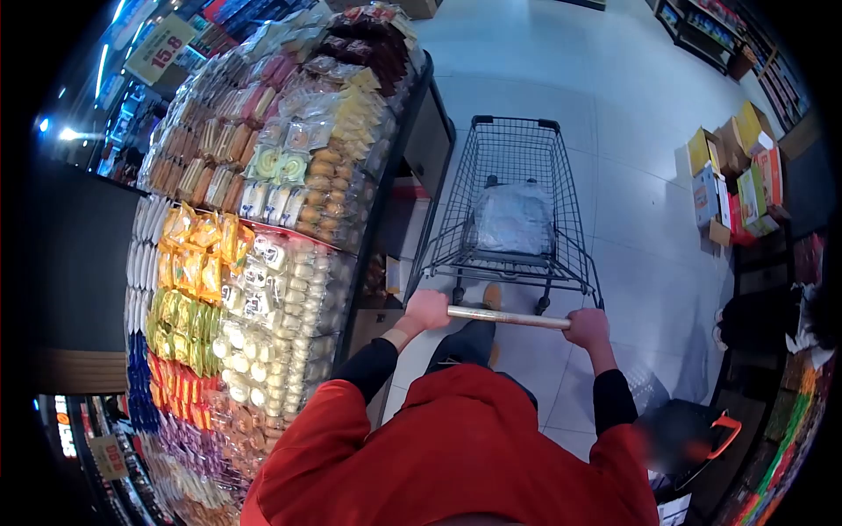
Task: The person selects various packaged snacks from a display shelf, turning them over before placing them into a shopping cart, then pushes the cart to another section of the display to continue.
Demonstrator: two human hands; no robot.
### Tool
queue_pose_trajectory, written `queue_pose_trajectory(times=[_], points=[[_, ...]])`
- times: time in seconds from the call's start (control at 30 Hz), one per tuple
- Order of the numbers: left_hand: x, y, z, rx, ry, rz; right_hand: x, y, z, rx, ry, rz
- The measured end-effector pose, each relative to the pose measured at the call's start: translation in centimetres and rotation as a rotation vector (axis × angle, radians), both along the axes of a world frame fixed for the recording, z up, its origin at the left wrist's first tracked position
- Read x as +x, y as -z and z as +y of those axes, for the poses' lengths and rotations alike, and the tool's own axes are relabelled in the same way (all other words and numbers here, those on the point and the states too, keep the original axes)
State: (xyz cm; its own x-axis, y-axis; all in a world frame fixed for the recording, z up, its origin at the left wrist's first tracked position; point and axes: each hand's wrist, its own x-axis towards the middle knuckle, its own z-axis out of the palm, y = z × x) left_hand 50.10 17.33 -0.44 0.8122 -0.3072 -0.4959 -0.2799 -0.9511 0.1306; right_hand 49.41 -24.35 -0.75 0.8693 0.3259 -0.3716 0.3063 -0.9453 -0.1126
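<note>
A black wire shopping cart (pixel 513 188) stands in front of me, its handlebar (pixel 509 316) running across in front of my body. My left hand (pixel 428 309) is wrapped round the bar's left end. At the opposite end, my right hand (pixel 587 328) grips the same bar with closed fingers. Inside the cart lies a whitish, translucent plastic bag or wrapped bundle (pixel 514 219); its contents cannot be made out.
A display (pixel 298 188) piled with packaged snacks runs along my left, with price signs (pixel 160 50) above. Cardboard boxes (pixel 745 175) are stacked at the right. Tiled floor (pixel 640 123) extends ahead. Close on my right is another person (pixel 680 438), partly blurred.
</note>
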Motion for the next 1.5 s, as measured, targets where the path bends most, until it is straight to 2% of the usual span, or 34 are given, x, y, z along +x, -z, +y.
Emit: queue_pose_trajectory(times=[0.3,0.37,0.57,0.63,0.7,0.77,0.83,0.93,1.03,1.23,1.4,1.5], points=[[10.8,-0.5,-2.9,-0.083,-0.066,-0.026,12.0,-0.5,-2.7,-0.023,-0.026,0.034],[14.1,-0.6,-3.3,-0.072,-0.056,0.038,15.2,-0.4,-3.0,-0.044,-0.005,0.032],[23.1,1.6,-5.4,-0.057,-0.142,0.015,25.2,0.2,-5.0,-0.041,-0.038,-0.013],[25.7,2.6,-6.3,-0.096,-0.181,-0.261,29.0,-0.2,-5.5,-0.028,-0.057,-0.042],[28.4,3.8,-7.6,-0.089,-0.237,-0.305,32.7,0.7,-6.4,0.001,-0.078,-0.061],[31.1,3.7,-9.2,-0.065,-0.342,-0.637,36.3,1.3,-7.2,-0.013,-0.080,-0.101],[33.9,2.1,-10.7,-0.049,-0.375,-0.576,39.5,1.0,-7.7,-0.005,-0.081,-0.064],[38.1,0.9,-11.8,-0.082,-0.434,-0.655,44.2,0.7,-7.8,0.003,-0.063,-0.067],[42.3,2.6,-12.1,-0.066,-0.422,-0.616,48.5,0.8,-7.9,-0.005,-0.091,-0.087],[49.1,2.3,-11.7,-0.115,-0.408,-0.595,55.0,0.6,-7.6,0.032,-0.032,-0.065],[52.3,3.3,-11.6,-0.135,-0.387,-0.582,58.1,0.8,-7.7,0.006,-0.076,-0.062],[52.4,3.5,-12.7,-0.155,-0.405,-0.661,59.5,0.7,-9.1,-0.014,-0.113,-0.051]])
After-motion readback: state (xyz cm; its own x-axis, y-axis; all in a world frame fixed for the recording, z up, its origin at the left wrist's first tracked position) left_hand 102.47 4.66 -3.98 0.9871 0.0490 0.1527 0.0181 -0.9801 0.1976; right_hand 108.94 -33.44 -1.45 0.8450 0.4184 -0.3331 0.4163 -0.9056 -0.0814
